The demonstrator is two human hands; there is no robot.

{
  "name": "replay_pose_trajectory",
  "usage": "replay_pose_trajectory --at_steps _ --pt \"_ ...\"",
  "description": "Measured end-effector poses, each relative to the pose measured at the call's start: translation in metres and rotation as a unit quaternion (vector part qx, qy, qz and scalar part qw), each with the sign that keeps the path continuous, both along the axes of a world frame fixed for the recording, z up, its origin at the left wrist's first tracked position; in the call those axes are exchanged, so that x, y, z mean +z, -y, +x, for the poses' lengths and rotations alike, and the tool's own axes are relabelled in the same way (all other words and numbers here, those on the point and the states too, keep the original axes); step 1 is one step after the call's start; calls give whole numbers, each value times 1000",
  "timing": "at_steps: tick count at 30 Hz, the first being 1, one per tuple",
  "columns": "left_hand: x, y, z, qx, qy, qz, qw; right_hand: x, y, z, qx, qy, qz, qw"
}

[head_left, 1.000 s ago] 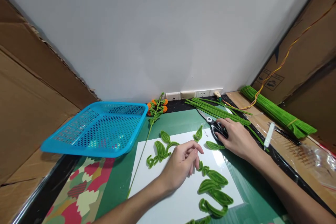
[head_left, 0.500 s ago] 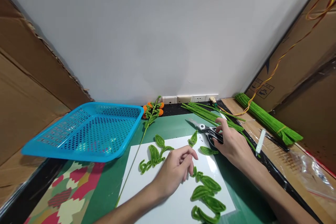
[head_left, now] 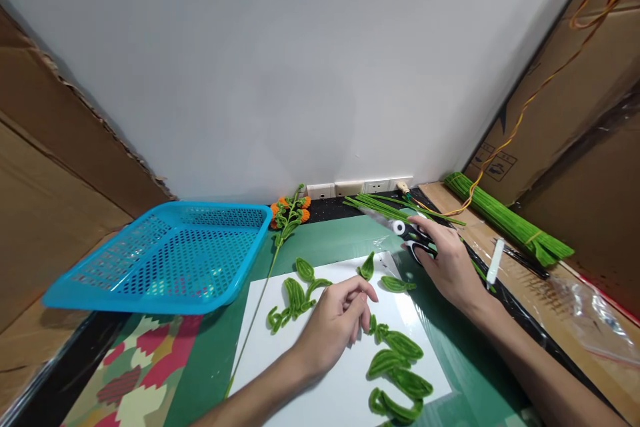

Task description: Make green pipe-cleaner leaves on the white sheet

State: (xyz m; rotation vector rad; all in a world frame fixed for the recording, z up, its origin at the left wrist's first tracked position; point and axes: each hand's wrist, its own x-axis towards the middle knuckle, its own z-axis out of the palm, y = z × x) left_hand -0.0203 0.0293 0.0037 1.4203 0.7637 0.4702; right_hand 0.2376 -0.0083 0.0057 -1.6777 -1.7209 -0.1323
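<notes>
Head view: the right hand, partly closed on the scissors, has drawn them toward the green stems, right of centre, clear of the nearest leaf; the left hand, loosely half-open, seems empty.

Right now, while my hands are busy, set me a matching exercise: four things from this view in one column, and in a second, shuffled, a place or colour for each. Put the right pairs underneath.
Things
1. Scissors
2. Mesh basket
3. Orange-flowered stem
4. Thick green bundle

Places and colours
A. Lying partly over the white sheet
B. Towards the picture's right edge
C. Held by the right hand
D. Bright blue

Right pairs: 1-C, 2-D, 3-A, 4-B
</notes>
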Motion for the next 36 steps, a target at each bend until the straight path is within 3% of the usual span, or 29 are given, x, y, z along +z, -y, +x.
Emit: replay_pose_trajectory --at_steps 4,7,19,36 --pt "2 0 -1 -8 -3 7 1000 0 -2 5 -51 -21 -53 997" --pt "4 -1 -1 -8 -7 8 1000 1 -5 5 -53 6 -81 995" --pt "4 1 0 -7 -9 10 1000 -10 -10 17 -96 59 -106 988" --pt "4 3 -1 -6 -8 12 1000 -15 -11 18 -50 33 -169 984"
